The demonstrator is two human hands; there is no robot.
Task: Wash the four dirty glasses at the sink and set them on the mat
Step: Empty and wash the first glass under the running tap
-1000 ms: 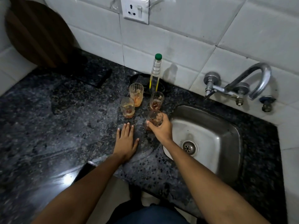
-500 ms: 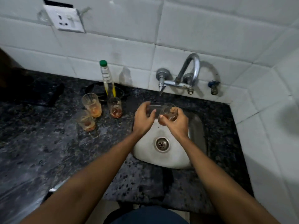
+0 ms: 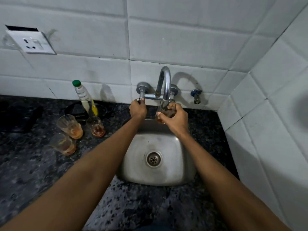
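My right hand grips a dirty glass with brown residue, held right under the spout of the chrome tap above the steel sink. My left hand grips the tap's left handle. No water is visibly running. Three more dirty glasses stand on the dark granite counter left of the sink: a tall one, a short one behind it and a nearer one. No mat can be made out.
A clear bottle with a green cap stands by the wall behind the glasses, beside a dark round dish. A second small tap sticks out of the tiled wall right of the sink. A wall socket sits upper left.
My left hand left the glass and rose to the tap handle. My right hand lifted the glass from over the basin up to the spout.
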